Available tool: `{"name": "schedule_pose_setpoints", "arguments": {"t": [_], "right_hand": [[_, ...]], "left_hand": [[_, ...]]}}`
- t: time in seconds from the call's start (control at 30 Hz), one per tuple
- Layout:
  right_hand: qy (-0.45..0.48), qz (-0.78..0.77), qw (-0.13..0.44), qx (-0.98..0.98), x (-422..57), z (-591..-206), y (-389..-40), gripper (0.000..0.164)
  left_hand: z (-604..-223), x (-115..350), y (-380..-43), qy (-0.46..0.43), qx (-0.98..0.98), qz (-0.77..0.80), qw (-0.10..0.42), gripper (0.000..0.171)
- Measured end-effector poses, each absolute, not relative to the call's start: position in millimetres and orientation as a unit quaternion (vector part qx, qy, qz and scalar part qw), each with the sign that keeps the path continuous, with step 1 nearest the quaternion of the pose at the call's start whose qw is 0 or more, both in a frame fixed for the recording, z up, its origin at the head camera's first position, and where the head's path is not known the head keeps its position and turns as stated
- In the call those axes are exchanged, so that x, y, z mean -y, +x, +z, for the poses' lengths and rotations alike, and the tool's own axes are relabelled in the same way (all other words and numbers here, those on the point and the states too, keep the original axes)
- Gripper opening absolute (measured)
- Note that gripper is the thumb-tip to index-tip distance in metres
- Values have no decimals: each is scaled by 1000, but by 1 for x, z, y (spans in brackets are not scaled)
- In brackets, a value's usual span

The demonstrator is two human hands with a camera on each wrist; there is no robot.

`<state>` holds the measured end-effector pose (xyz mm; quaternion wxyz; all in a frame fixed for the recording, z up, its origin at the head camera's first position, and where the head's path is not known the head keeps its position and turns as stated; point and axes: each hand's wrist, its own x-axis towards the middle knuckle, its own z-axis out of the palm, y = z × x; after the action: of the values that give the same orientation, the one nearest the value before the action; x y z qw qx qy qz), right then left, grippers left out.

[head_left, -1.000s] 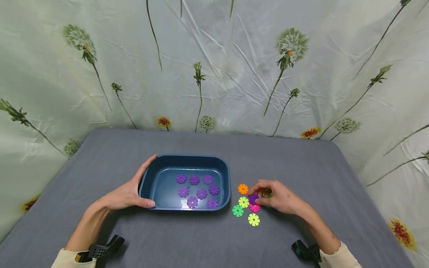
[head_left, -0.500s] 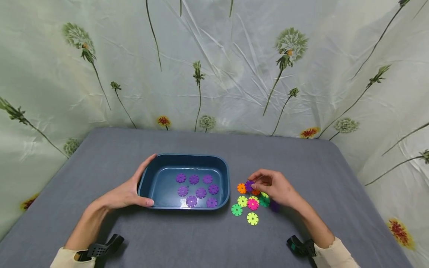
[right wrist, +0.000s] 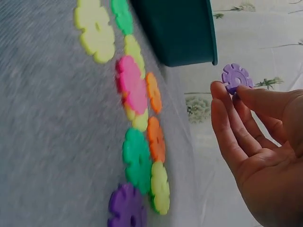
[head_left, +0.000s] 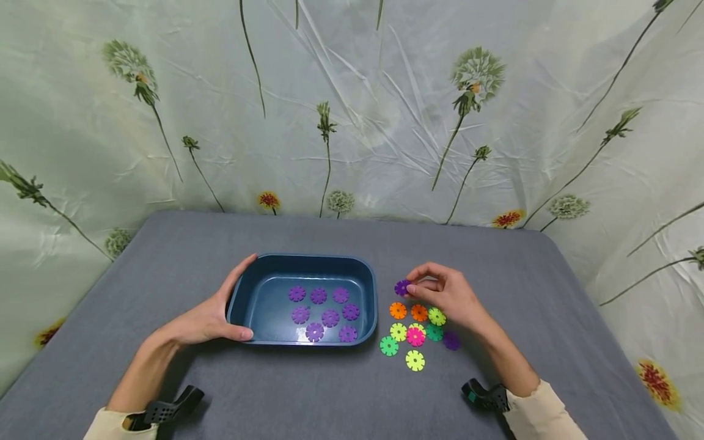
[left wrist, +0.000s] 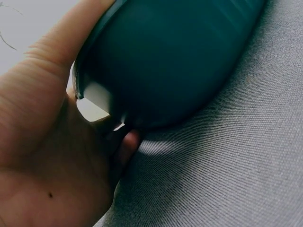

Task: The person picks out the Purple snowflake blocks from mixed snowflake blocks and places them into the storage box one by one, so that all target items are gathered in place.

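My left hand [head_left: 206, 318] grips the left end of a dark blue tray [head_left: 250, 293], thumb on the near rim and a finger along the far corner. In the left wrist view the thumb and palm hug the tray's outer wall [left wrist: 161, 61]. Between thumb and fingertips, my right hand [head_left: 448, 296] pinches a purple notched disc [head_left: 402, 288], held above the table right of the tray. The right wrist view shows that purple disc [right wrist: 236, 77] tilted up at the fingertips. Inside the tray lie several purple discs [head_left: 300, 315], spread flat.
Below the right hand lie several loose discs: orange [head_left: 398, 310], pink [head_left: 415, 336], green [head_left: 389, 346], yellow [head_left: 415, 360] and another purple disc [head_left: 451, 340]. Some overlap. A grey cloth [head_left: 308, 391] covers the table, and a floral curtain [head_left: 374, 122] hangs behind.
The right hand has lifted a purple disc from the loose pile and carried it away from me, slightly left. Discs formerly under the hand now show. The left hand and tray stay put.
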<state>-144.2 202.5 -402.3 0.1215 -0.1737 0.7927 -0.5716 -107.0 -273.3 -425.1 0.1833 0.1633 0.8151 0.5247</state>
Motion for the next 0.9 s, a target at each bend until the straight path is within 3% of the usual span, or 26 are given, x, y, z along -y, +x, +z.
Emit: {"name": "schedule_pose_setpoints", "arguments": {"t": [0.3,0.9], "right_hand": [[-201,-559,52,-803,-178,-397,-150,23],[-228,-596,74,-767,-128,-381,-156,21]], "left_hand": [[-425,271,-108,165,-815,524,184,126],[-424,272,-105,168,-815,524,182,126]]}}
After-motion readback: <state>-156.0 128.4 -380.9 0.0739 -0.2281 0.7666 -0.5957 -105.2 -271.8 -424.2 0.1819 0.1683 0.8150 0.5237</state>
